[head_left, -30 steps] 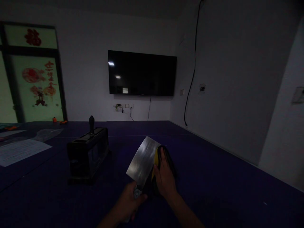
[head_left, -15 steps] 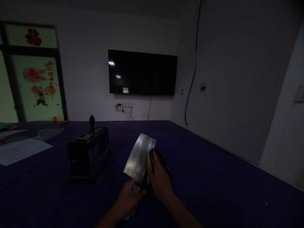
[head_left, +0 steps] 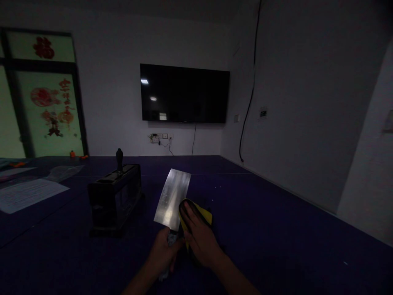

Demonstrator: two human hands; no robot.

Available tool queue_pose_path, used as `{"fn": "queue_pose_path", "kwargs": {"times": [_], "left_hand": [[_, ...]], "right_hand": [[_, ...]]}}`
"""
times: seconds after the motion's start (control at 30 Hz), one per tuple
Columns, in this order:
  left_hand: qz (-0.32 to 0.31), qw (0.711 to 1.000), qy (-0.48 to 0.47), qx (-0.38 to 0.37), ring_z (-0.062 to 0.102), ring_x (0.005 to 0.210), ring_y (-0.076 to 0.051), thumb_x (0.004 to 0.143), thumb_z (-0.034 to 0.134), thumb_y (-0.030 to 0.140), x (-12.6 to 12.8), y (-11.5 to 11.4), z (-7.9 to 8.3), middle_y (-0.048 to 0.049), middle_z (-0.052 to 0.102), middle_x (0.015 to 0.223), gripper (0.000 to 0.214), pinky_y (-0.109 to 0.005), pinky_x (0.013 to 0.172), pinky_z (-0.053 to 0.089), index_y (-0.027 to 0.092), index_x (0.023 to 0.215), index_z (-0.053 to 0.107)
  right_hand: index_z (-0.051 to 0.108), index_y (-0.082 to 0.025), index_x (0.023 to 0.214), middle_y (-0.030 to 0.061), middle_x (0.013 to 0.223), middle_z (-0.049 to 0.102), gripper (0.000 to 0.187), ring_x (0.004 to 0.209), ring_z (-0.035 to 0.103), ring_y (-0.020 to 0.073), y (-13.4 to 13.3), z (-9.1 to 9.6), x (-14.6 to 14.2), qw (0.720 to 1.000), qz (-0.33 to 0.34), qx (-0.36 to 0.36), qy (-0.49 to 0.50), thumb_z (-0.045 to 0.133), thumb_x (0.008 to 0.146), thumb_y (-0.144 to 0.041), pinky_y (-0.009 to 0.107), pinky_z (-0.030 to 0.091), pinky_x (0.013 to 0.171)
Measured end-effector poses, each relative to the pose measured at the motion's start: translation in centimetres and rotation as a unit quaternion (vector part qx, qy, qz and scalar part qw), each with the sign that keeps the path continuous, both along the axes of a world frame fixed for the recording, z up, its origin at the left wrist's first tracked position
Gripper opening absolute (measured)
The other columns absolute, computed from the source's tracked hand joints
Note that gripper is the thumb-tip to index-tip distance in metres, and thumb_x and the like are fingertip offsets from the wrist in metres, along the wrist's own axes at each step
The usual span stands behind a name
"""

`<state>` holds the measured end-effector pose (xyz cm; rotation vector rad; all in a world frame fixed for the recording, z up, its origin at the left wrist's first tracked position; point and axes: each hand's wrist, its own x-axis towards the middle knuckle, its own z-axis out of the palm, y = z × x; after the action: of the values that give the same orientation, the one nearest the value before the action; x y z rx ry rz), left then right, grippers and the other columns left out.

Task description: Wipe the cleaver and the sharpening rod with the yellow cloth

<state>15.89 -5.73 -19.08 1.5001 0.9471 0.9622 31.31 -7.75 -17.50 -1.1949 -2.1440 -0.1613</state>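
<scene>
My left hand [head_left: 164, 252] is closed round the handle of a cleaver [head_left: 172, 198], whose broad shiny blade points up and away from me. At the blade's right edge, my right hand [head_left: 199, 235] grips a black and yellow cloth [head_left: 206, 214], pressed under its fingers. Part of the cloth lies hidden beneath the palm, and whether it touches the steel right now I cannot tell. Left of the cleaver stands a black box-shaped device [head_left: 115, 200] with a knob-topped lever [head_left: 119, 159] on its top.
Both hands are above a dark blue table [head_left: 260, 229]. Printed paper [head_left: 30, 196] and clear plastic [head_left: 63, 173] lie on its left side, with small orange items [head_left: 78, 155] farther back. A television [head_left: 186, 94] hangs on the far wall; a black cable [head_left: 250, 98] runs down the right wall.
The cleaver has shifted slightly left and stands more upright. My right hand has moved left and a little down along the blade's edge with the cloth, and more yellow shows.
</scene>
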Motion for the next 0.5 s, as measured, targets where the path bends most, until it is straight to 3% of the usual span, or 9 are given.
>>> {"fn": "queue_pose_path", "kwargs": {"times": [0.5], "left_hand": [[0.039,0.997,-0.065,-0.031,0.037,0.021,-0.008,0.064,0.058,0.042,-0.16,0.42,0.18,0.0085,0.046,0.032,0.028,-0.017,0.028,0.028,0.02,0.073,0.042]], "right_hand": [[0.024,-0.026,0.144,0.0009,0.151,0.018,0.051,0.136,0.023,0.0177,-0.89,0.91,-0.67,0.995,0.093,-0.02,-0.038,0.036,0.095,-0.034,0.036,0.031,0.108]]}}
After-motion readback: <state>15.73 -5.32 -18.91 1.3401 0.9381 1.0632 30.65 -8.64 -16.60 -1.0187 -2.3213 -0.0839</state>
